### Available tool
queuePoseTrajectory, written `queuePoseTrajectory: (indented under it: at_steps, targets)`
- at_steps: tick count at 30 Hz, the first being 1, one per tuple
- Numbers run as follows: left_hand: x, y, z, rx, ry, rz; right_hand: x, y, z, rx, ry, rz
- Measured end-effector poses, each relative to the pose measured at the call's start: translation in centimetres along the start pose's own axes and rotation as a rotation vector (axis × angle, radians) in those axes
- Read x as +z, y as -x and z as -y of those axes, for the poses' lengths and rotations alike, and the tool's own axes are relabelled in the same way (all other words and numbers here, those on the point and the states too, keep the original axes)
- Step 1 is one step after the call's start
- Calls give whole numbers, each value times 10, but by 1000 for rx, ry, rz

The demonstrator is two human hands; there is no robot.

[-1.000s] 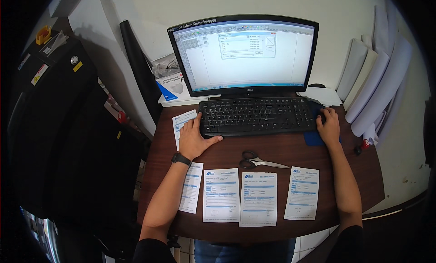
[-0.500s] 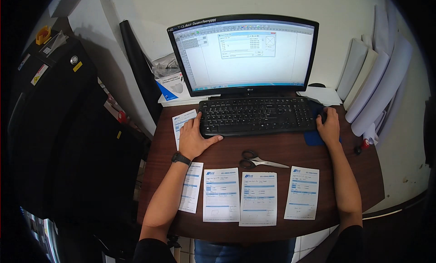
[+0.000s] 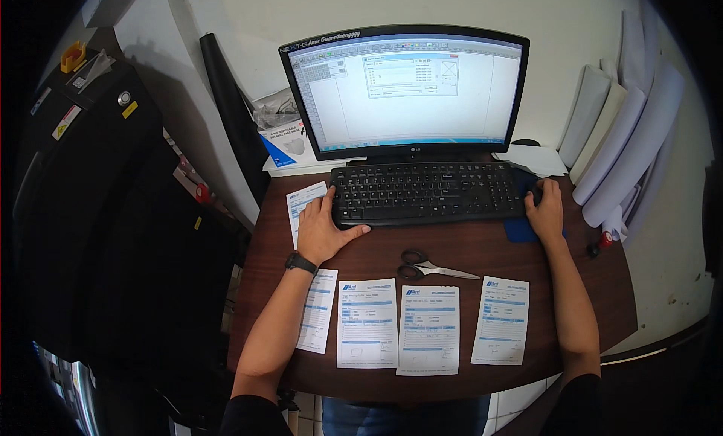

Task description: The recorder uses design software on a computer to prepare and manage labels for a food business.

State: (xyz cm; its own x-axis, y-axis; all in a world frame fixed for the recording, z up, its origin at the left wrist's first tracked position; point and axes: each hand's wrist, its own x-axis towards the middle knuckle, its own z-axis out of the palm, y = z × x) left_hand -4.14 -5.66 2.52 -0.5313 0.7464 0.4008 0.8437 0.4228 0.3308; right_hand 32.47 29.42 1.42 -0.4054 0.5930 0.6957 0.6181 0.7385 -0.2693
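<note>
My left hand (image 3: 320,229) rests at the left end of the black keyboard (image 3: 429,195), thumb stretched out along its front edge and fingers at its side. A paper form (image 3: 301,199) lies partly under that hand. On the right, my right hand (image 3: 547,208) is curled over a dark computer mouse (image 3: 537,190), which it mostly hides, at a blue mouse pad (image 3: 520,230). Behind the keyboard stands a monitor (image 3: 407,123) with a file window (image 3: 410,76) open on a white drawing page. The small text on it is too fine to tell.
Black-handled scissors (image 3: 437,268) lie in front of the keyboard. Several filled-in paper forms (image 3: 367,323) are spread along the near desk edge. White paper rolls (image 3: 625,135) lean at the right wall, near a red-and-black stamp (image 3: 600,244). A large black machine (image 3: 98,210) stands left.
</note>
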Motion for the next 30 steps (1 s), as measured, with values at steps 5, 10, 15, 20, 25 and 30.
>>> queuePoseTrajectory:
  at_steps: [5,10,15,20,25,30]
  targets:
    - [1,-1,0,-1,-6,2,1,0,-1,-30,-6,-45]
    - [3,0,1,4,-22,-8,0,-1,3,79,-38,17]
    - [1,0,0,6,-1,-2,0,0,0,-38,11,-63]
    - [2,0,1,1,-11,-1,-6,-1,8,87,-37,25]
    - [1,0,-1,4,-15,-6,-4,0,3,54,-15,12]
    - [1,0,0,3,-19,-8,-2,0,3,60,-17,13]
